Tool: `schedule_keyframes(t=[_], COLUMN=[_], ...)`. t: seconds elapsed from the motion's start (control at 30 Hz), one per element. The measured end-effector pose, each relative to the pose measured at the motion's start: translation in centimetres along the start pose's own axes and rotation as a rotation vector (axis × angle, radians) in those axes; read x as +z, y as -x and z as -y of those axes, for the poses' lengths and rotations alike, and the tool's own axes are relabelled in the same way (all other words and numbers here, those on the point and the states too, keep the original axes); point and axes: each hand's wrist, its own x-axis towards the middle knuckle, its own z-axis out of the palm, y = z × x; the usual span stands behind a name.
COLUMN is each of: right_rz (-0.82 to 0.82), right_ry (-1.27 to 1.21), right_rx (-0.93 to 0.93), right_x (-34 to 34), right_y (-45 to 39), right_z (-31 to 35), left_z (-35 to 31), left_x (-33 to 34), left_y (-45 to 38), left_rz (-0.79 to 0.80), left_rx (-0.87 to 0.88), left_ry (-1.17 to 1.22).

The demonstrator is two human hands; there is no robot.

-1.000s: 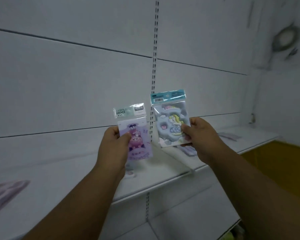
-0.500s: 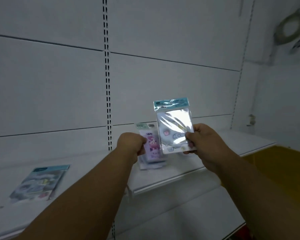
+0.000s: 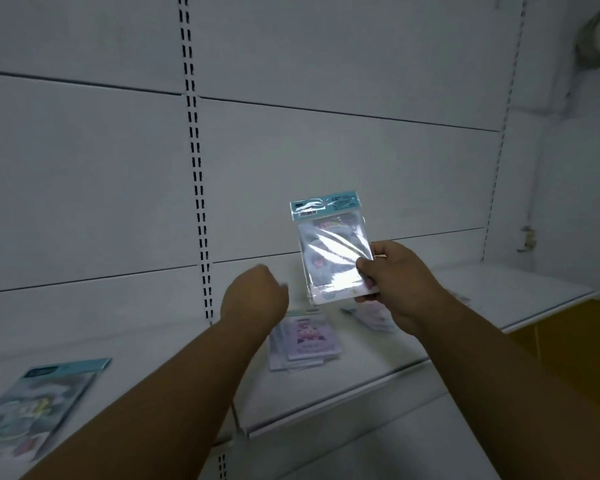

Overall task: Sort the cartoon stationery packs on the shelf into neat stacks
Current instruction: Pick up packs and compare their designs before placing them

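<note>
Shelf: the white metal shelf board [image 3: 378, 372] runs left to right below a white slotted back panel [image 3: 326, 161]. Its near lip is low, so any pack nudged toward the near edge could slide off.

Left pack: a large teal-headed cellophane pack with a pale cartoon print [image 3: 35, 407] lies flat at the near left, well apart from the rest. Risk: left alone, it stays unsorted.

Middle stack: a fanned pile of lilac cartoon packs [image 3: 307, 342] lies flat mid-shelf. Its edges are visibly stepped, not square. Risk: a further pack dropped on it would likely skid on the slick film and widen the fan.

Held pack: a teal-headed clear cellophane pack with a barcode strip [image 3: 333, 251] is held upright above the far part of the shelf, glare hiding most of its print. Risk: the design could be misread and the pack sent to the wrong pile.

Right pile: pale packs [image 3: 374, 317] lie behind and below the right hand, mostly hidden; count and alignment cannot be told.

Right hand: the right hand [image 3: 395, 285] pinches the held pack at its lower right edge, thumb in front. Risk: an edge pinch on glossy film may let the pack swing or slip.

Left hand: the left hand [image 3: 255, 299] hangs above the middle stack's left side with knuckles toward the camera and fingers curled under, blurred; nothing is seen in it, and contact with the stack cannot be told. The two hands are apart.
</note>
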Motion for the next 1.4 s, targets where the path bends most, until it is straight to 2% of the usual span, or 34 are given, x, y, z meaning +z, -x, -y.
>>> schedule_keyframes(t=[0.07,0.13,0.27,0.37,0.47,0.57,0.7,0.77,0.9,1.03,1.1,1.17,1.27,1.4], right_rz=[-0.001,0.013,0.004,-0.027,-0.078,-0.08,0.069,0.129,0.132,0.152,0.149,0.147,0.146,0.222], right_ry=[0.01,0.027,0.135,0.198,0.35,0.655,0.981,1.008,1.001,1.098,1.101,1.058,0.968,0.886], right_rx=[-0.002,0.01,0.013,0.03,0.057,0.064,0.134,0.131,0.077,0.023,-0.046,-0.179,-0.429,-0.673], right_x=[-0.7,-2.1,-7.3,-12.1,-16.7,-20.4,-23.6,-24.3,-24.3,-24.4,-24.3,-23.4,-20.3,-13.5], right_y=[-0.5,-1.0,-2.8,-5.1,-8.2,-11.7,-16.3,-18.0,-20.0,-20.7,-20.9,-20.9,-20.3,-17.6], right_z=[-0.4,-0.7,-1.2,-2.0,-3.5,-5.9,-10.4,-12.5,-15.7,-17.1,-16.6,-15.1,-11.9,-6.7], left_z=[-1.9,-4.2,-8.4,-12.6,-17.1,-20.9,-23.8,-24.1,-23.9,-23.7,-23.7,-23.7,-22.9,-18.5], left_x=[-0.3,-0.4,2.5,6.2,10.4,14.9,20.7,22.8,25.4,26.9,26.8,26.3,24.0,16.6], left_y=[-0.5,-1.3,-3.1,-4.4,-5.8,-7.0,-8.8,-9.7,-10.8,-11.0,-10.8,-10.4,-9.6,-6.3], left_rz=[-0.089,0.001,0.158,0.318,0.391,0.417,0.419,0.416,0.397,0.36,0.324,0.245,0.152,0.035], left_rx=[-0.014,-0.143,-0.192,-0.223,-0.304,-0.375,-0.458,-0.483,-0.516,-0.461,-0.359,-0.266,-0.122,0.019], left_ry=[0.498,0.896,1.042,1.07,1.096,1.026,0.809,0.712,0.566,0.325,0.078,-0.068,-0.116,-0.182])
